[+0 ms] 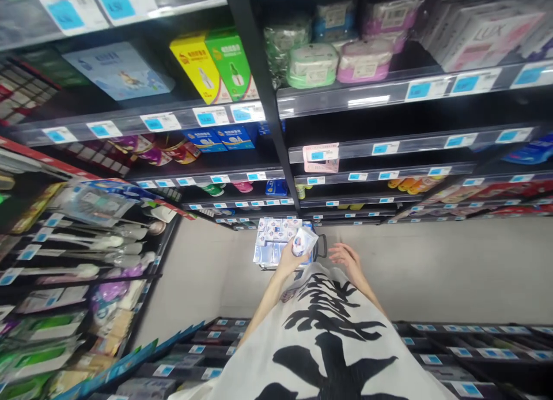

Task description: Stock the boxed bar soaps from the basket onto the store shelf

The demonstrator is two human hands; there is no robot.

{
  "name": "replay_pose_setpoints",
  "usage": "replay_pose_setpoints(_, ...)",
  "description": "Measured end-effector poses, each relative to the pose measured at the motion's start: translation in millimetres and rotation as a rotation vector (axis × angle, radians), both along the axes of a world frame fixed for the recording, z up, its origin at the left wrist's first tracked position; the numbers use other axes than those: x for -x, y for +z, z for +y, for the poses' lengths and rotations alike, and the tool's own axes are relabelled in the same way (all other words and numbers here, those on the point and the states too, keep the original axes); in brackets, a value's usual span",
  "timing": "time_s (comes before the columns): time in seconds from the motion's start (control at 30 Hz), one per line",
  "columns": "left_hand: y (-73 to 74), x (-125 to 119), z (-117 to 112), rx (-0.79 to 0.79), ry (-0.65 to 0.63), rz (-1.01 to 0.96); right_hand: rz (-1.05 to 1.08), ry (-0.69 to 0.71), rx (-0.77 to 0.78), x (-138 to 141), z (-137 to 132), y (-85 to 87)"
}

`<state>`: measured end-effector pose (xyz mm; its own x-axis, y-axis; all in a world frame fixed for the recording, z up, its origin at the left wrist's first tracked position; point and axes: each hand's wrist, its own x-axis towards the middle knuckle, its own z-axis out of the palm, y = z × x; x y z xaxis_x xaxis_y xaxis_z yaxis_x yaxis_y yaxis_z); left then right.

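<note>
The left hand [288,258] is closed around a small white packet [304,241] and holds it over the near right corner of the basket [268,251]. The basket is packed with blue-and-white packs and stands at the foot of the shelves [389,91]. The packet is tilted, its long axis running up and right from the basket's rim toward the dark handle [322,245]. The right hand [347,257] is open and empty just right of the basket, fingers loosely spread, near the packet but apart from it.

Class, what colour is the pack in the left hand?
The pack in the left hand is white with blue print; head view.
</note>
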<state>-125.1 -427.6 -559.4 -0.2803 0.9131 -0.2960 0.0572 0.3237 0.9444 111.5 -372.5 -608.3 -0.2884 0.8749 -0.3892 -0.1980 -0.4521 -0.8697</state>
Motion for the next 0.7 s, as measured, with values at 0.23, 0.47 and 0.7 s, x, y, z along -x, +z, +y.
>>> replay_pose_setpoints(0.23,-14.8,-37,-6,-0.073,-0.291,0.281,0.000,0.141,0.002,-22,-15,-6.8)
replay_pose_setpoints(0.47,-37.5,-97,-12,0.004,-0.431,0.281,-0.157,0.112,-0.220,-79,-33,-23.7)
replay_pose_setpoints(0.7,-79.4,-157,4,0.178,-0.511,0.278,-0.160,0.053,-0.096,-143,-32,-58.4)
